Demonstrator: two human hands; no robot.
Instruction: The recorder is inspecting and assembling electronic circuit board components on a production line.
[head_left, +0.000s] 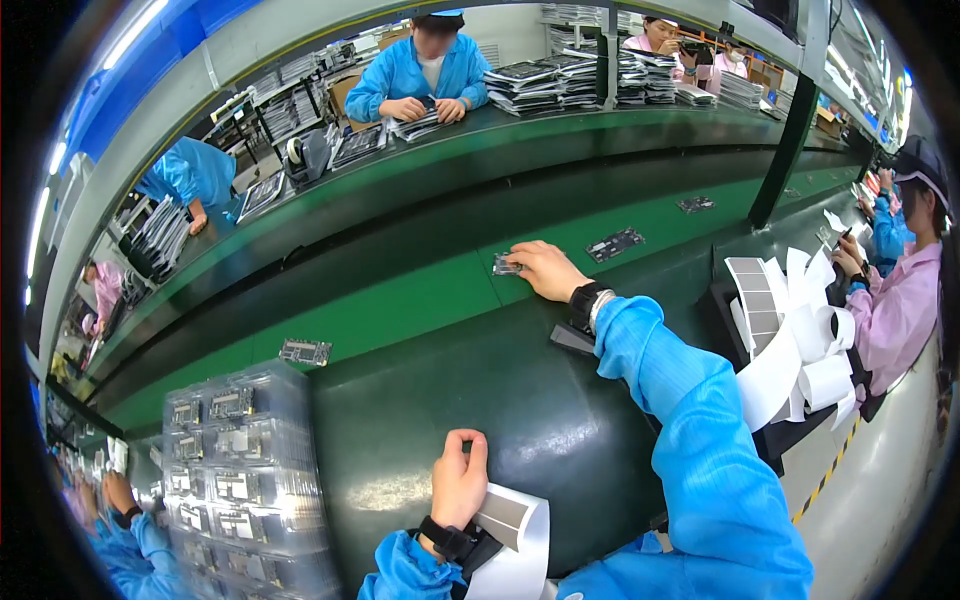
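My right hand (548,270) reaches over the green conveyor belt (400,300), its fingers closed on the edge of a small circuit board (507,264). My left hand (460,480) is held low over the dark green bench, fingers curled and thumb against them. Whatever it may hold is hidden. Beside the left wrist hangs a white strip with grey labels (508,520). Further circuit boards (614,244) lie on the belt to the right of my right hand, and another board (305,351) rests to the left.
At left stands a tall stack of clear plastic trays (245,460) holding several boards. White label strips (790,330) pile up at right, near a co-worker in pink (905,300). Across the belt, a person in blue (420,80) handles a board. A dark post (785,150) rises at the belt.
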